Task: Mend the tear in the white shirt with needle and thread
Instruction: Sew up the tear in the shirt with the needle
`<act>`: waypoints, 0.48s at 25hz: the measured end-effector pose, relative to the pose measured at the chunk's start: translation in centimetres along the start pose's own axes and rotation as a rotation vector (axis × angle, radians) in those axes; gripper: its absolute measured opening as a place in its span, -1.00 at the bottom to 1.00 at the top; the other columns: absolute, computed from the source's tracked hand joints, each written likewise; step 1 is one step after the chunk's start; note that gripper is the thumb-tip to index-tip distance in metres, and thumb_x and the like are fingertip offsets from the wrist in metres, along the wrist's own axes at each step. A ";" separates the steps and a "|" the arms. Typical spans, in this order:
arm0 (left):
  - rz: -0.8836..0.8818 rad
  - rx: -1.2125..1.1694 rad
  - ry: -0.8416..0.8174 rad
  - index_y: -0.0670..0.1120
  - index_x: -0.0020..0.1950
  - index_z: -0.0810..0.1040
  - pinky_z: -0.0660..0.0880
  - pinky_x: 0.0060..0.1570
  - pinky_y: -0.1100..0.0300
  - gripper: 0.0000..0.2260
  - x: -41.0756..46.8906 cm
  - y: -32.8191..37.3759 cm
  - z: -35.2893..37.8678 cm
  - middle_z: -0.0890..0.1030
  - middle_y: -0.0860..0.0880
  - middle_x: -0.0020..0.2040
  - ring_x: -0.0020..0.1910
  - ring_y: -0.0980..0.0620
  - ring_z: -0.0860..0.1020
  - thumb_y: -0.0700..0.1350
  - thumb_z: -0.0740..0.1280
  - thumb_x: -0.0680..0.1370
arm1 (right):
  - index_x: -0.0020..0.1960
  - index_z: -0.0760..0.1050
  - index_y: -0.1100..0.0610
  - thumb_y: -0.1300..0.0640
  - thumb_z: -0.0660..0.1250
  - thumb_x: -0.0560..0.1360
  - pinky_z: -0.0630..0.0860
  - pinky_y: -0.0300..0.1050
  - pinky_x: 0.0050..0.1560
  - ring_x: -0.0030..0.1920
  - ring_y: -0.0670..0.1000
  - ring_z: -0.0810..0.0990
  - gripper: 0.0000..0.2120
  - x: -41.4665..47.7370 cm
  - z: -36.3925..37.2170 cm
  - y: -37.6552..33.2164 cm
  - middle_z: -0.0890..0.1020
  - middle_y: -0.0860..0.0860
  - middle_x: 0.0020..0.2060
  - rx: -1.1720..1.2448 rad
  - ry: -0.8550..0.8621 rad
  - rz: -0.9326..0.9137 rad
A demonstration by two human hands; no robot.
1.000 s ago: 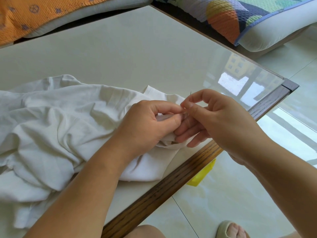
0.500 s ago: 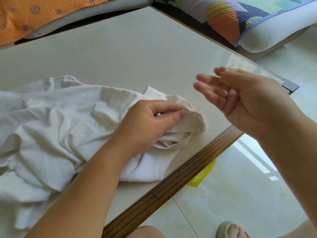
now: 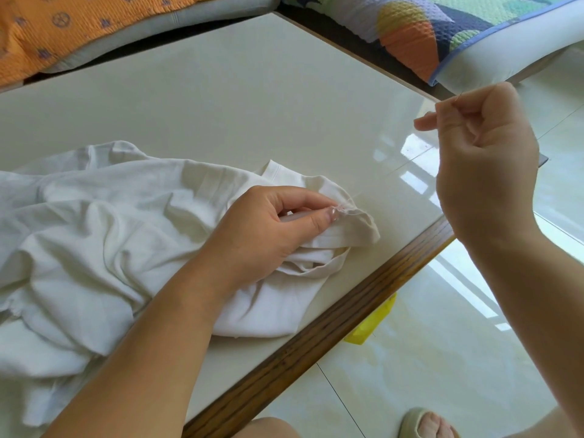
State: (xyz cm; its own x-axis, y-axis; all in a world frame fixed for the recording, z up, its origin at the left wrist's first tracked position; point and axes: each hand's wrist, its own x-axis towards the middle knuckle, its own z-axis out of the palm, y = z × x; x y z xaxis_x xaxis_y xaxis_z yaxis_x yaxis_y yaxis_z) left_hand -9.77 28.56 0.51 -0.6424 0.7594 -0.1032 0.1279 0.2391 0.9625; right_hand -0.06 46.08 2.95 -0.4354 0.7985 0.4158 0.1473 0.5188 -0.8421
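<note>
Thread runs from shirt at table edge to right hand.

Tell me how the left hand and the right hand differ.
The left hand rests low on the shirt; the right hand hangs in the air, clear of it. The left hand pinches fabric; the right hand pinches the needle. Both are curled in a pinch, joined by the thread.

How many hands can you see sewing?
2. The left hand pinches the white shirt on the table; the right hand is up on the right, pinching the needle, with thread running back to the shirt.
</note>
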 end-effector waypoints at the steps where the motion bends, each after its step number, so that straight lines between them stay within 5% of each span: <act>1: 0.001 -0.001 -0.004 0.12 -0.10 0.73 0.57 0.09 0.22 -0.91 0.0 0.0 0.0 0.73 0.08 -0.13 -0.02 0.09 0.67 -0.07 0.45 0.50 | -0.03 0.39 0.04 0.17 0.19 0.62 0.50 -0.26 0.04 -0.04 -0.13 0.62 -0.93 0.0 0.0 0.0 0.63 -0.17 -0.17 -0.011 0.005 -0.013; 3: -0.004 -0.002 -0.013 0.12 -0.10 0.73 0.56 0.06 0.28 -0.91 -0.1 0.2 -0.1 0.73 0.10 -0.14 -0.03 0.12 0.67 -0.07 0.45 0.50 | 0.00 0.42 0.05 0.15 0.20 0.63 0.50 -0.35 -0.04 -0.10 -0.17 0.61 -0.95 0.0 -0.1 -0.1 0.62 -0.19 -0.20 -0.062 -0.057 -0.001; 5: -0.008 -0.007 -0.018 0.11 -0.10 0.73 0.54 0.05 0.31 -0.91 -0.1 0.2 -0.2 0.73 0.12 -0.14 -0.03 0.15 0.67 -0.07 0.45 0.50 | 0.09 0.46 0.00 0.11 0.22 0.63 0.47 -0.45 -0.25 -0.20 -0.18 0.62 -0.92 -0.2 -0.1 -0.4 0.65 -0.15 -0.26 -0.164 -0.293 0.061; 8: -0.003 -0.002 -0.021 0.12 -0.08 0.74 0.55 0.14 0.19 -0.91 -0.1 0.1 -0.2 0.73 0.09 -0.10 0.01 0.11 0.67 -0.06 0.45 0.50 | 0.25 0.43 -0.16 0.14 0.20 0.63 0.55 -0.36 -0.26 -0.31 -0.18 0.62 -0.73 -0.8 0.0 -0.9 0.63 -0.08 -0.31 -0.247 -0.622 0.055; 12: -0.007 -0.018 -0.027 0.12 -0.06 0.73 0.56 0.13 0.16 -0.89 0.0 0.1 -0.4 0.73 0.06 -0.08 0.01 0.11 0.67 -0.07 0.44 0.51 | -0.12 0.65 -0.12 0.26 0.09 0.57 0.54 -0.13 -0.17 -0.30 -0.09 0.54 -0.57 -0.3 -0.3 -1.3 0.55 -0.08 -0.32 -0.233 -0.809 0.109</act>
State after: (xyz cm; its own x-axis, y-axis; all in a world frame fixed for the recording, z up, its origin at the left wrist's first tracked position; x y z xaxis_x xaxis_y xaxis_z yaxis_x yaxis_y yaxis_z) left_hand -9.99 28.33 0.69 -0.6226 0.7737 -0.1169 0.1097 0.2342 0.9660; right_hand 0.17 45.23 4.03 -0.8964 0.4288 -0.1121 0.3655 0.5721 -0.7342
